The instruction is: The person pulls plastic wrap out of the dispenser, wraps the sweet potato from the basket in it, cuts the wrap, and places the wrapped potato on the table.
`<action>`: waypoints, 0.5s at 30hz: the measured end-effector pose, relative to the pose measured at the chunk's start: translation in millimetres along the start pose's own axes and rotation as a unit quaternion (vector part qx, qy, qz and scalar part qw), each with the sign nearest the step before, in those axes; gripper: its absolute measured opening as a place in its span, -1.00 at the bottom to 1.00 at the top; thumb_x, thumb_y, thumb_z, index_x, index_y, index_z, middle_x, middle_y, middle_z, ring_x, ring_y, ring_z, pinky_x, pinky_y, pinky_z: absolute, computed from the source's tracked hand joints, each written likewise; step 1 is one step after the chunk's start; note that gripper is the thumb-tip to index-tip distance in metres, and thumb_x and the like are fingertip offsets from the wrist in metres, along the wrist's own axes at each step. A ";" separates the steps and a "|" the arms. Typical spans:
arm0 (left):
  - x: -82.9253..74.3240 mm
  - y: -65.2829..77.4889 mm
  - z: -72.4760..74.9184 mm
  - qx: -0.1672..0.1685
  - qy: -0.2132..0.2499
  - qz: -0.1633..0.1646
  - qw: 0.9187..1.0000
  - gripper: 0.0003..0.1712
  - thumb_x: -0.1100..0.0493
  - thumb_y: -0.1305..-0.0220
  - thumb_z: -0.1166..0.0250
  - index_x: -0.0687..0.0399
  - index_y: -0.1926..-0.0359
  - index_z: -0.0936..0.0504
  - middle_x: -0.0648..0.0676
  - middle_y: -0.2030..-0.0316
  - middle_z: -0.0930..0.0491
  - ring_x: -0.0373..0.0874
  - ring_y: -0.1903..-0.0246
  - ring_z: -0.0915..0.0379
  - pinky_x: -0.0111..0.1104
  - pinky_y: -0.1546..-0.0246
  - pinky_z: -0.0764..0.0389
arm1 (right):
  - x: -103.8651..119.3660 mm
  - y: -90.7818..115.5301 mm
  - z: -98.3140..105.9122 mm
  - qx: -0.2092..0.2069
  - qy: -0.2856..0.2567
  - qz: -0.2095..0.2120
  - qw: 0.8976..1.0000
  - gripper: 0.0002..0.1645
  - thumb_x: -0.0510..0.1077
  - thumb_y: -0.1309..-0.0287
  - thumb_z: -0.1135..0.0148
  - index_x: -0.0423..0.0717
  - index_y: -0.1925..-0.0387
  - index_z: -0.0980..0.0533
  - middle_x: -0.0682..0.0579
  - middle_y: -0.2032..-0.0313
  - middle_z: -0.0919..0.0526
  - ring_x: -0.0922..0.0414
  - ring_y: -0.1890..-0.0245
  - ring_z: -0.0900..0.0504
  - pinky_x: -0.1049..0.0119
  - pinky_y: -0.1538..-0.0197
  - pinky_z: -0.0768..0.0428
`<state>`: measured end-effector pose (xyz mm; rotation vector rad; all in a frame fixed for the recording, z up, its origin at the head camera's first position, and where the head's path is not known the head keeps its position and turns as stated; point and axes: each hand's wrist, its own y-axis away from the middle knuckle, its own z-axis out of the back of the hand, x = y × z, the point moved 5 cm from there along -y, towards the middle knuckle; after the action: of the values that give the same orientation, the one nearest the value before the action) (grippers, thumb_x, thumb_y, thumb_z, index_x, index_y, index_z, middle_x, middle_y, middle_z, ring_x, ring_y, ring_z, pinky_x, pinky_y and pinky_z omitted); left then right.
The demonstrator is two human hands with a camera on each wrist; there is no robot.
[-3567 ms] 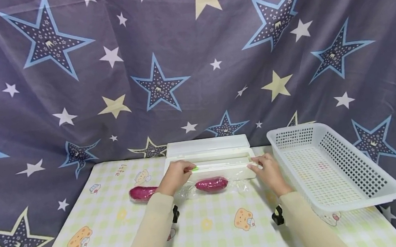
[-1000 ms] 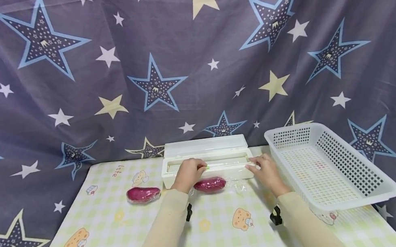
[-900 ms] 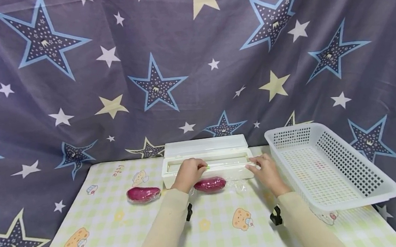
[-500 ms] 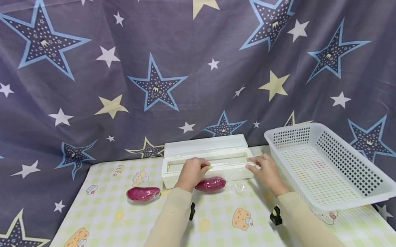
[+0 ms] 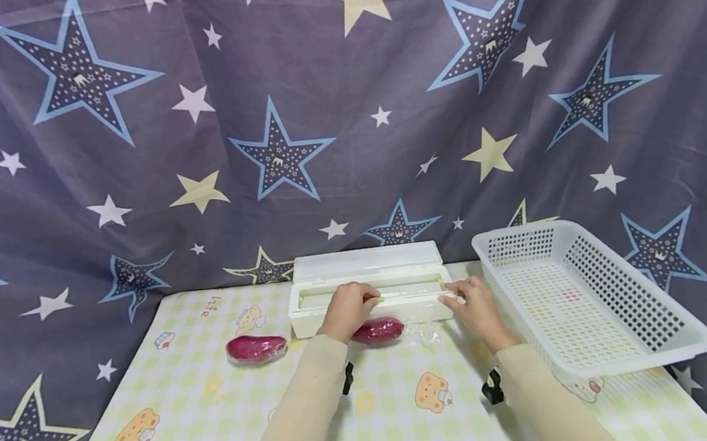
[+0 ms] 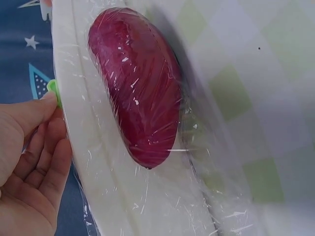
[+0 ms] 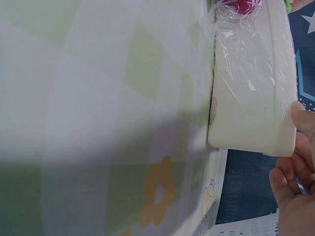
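Observation:
In the head view, my left hand (image 5: 349, 310) pinches the small green slide cutter (image 6: 53, 89) on the front edge of a white cling film dispenser (image 5: 312, 321), its lid raised at the back. My right hand (image 5: 478, 312) grips the dispenser's right end between thumb and fingers. Clear film drapes down the front over a purple-red, elongated vegetable (image 6: 140, 88), which lies against the box. My left hand partly hides that vegetable in the head view. A second purple-red vegetable (image 5: 256, 349), wrapped in film, lies to the left.
A white perforated plastic basket (image 5: 636, 290) stands right of the dispenser. The table has a green-checked cloth (image 5: 391, 434). Behind it hangs a dark star-patterned curtain (image 5: 336, 69).
My left hand has slid the green cutter rightwards along the dispenser's edge, from near its left part to about the middle. The right hand keeps its grip on the end.

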<state>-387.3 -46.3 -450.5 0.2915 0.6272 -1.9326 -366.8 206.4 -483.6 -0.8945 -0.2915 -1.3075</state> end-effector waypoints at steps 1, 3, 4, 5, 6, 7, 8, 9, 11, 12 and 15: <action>-0.5 -0.6 -0.8 0.003 0.002 0.002 1.000 -0.92 0.22 -0.31 -0.39 0.05 0.24 -0.82 -0.03 0.26 -0.76 -0.12 0.18 -0.66 -0.27 0.05 -0.63 | 0.5 0.2 0.2 0.001 -0.001 -0.001 1.000 -0.59 -0.15 -0.16 -0.47 -0.32 0.01 -0.65 -0.09 0.28 -0.47 0.01 0.27 -0.46 0.11 0.16 -0.52; -2.5 -1.6 -2.2 0.003 0.001 -0.001 1.000 -0.91 0.22 -0.31 -0.39 0.04 0.23 -0.82 -0.03 0.25 -0.76 -0.11 0.16 -0.67 -0.26 0.03 -0.63 | 1.2 0.3 0.5 0.000 -0.002 0.000 1.000 -0.58 -0.16 -0.16 -0.47 -0.32 0.01 -0.65 -0.09 0.28 -0.47 0.01 0.26 -0.47 0.10 0.14 -0.52; -3.7 -2.1 -2.9 0.004 0.000 -0.002 1.000 -0.91 0.22 -0.31 -0.39 0.04 0.23 -0.82 -0.02 0.24 -0.76 -0.11 0.15 -0.67 -0.26 0.01 -0.63 | 1.3 0.1 0.4 -0.002 -0.003 0.001 1.000 -0.59 -0.16 -0.15 -0.47 -0.32 0.01 -0.65 -0.10 0.27 -0.48 0.00 0.26 -0.47 0.10 0.14 -0.52; -5.1 -2.7 -3.8 0.003 -0.001 -0.004 1.000 -0.91 0.22 -0.31 -0.39 0.04 0.23 -0.81 -0.02 0.24 -0.76 -0.10 0.14 -0.67 -0.26 0.01 -0.62 | 1.1 -0.4 0.2 -0.003 -0.004 0.001 1.000 -0.58 -0.16 -0.15 -0.47 -0.32 0.01 -0.65 -0.11 0.27 -0.49 0.00 0.25 -0.48 0.09 0.13 -0.53; -6.4 -3.2 -4.9 0.003 -0.002 -0.005 1.000 -0.91 0.22 -0.31 -0.39 0.04 0.23 -0.81 -0.02 0.24 -0.76 -0.10 0.14 -0.66 -0.26 0.00 -0.62 | 0.9 -0.7 0.0 -0.005 -0.005 0.003 1.000 -0.58 -0.16 -0.15 -0.48 -0.32 0.01 -0.65 -0.11 0.27 -0.49 0.00 0.25 -0.48 0.09 0.13 -0.53; -7.6 -3.7 -6.2 0.004 -0.002 -0.005 1.000 -0.91 0.22 -0.31 -0.38 0.04 0.23 -0.81 -0.03 0.23 -0.76 -0.10 0.13 -0.66 -0.27 -0.01 -0.62 | 0.7 -0.6 0.0 -0.007 -0.006 0.005 1.000 -0.58 -0.16 -0.14 -0.48 -0.32 0.02 -0.65 -0.11 0.27 -0.49 0.00 0.25 -0.49 0.09 0.13 -0.53; -9.0 -4.1 -7.2 0.004 -0.002 -0.004 1.000 -0.91 0.23 -0.31 -0.39 0.03 0.23 -0.82 -0.03 0.24 -0.76 -0.11 0.13 -0.66 -0.26 0.00 -0.62 | 0.5 -0.6 0.1 -0.009 -0.006 0.007 1.000 -0.59 -0.17 -0.13 -0.49 -0.32 0.02 -0.65 -0.11 0.27 -0.50 0.00 0.25 -0.49 0.10 0.13 -0.54; -10.4 -4.5 -8.5 0.005 -0.001 -0.001 1.000 -0.91 0.22 -0.31 -0.38 0.03 0.23 -0.82 -0.04 0.23 -0.75 -0.11 0.12 -0.66 -0.27 0.00 -0.62 | 0.1 -0.5 0.0 -0.010 -0.008 0.008 1.000 -0.59 -0.17 -0.12 -0.49 -0.32 0.03 -0.66 -0.11 0.28 -0.50 0.00 0.26 -0.49 0.10 0.13 -0.53; -13.3 -5.8 -10.8 0.006 -0.001 0.000 1.000 -0.91 0.22 -0.32 -0.38 0.02 0.23 -0.82 -0.04 0.23 -0.75 -0.11 0.11 -0.66 -0.26 -0.01 -0.62 | -0.7 -0.4 -0.1 -0.011 -0.010 0.009 1.000 -0.59 -0.18 -0.11 -0.50 -0.32 0.03 -0.66 -0.11 0.28 -0.50 0.01 0.26 -0.49 0.10 0.13 -0.54; -14.7 -6.3 -11.9 0.007 -0.002 0.001 1.000 -0.90 0.22 -0.32 -0.38 0.02 0.23 -0.82 -0.05 0.23 -0.75 -0.11 0.10 -0.66 -0.26 -0.02 -0.62 | -1.1 -0.3 -0.2 -0.011 -0.009 0.010 1.000 -0.59 -0.18 -0.11 -0.50 -0.32 0.04 -0.66 -0.11 0.28 -0.50 0.00 0.26 -0.50 0.09 0.14 -0.54; -20.0 -8.2 -16.0 0.007 -0.004 -0.005 1.000 -0.90 0.22 -0.33 -0.37 0.03 0.23 -0.82 -0.04 0.23 -0.75 -0.10 0.10 -0.66 -0.26 -0.03 -0.61 | -3.7 0.6 -0.4 -0.008 -0.012 0.004 1.000 -0.58 -0.16 -0.11 -0.49 -0.31 0.03 -0.66 -0.12 0.25 -0.50 -0.01 0.23 -0.52 0.07 0.10 -0.56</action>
<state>-387.2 -19.4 -452.1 0.2884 0.6114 -1.9473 -367.4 208.7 -486.4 -0.9258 -0.2961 -1.2939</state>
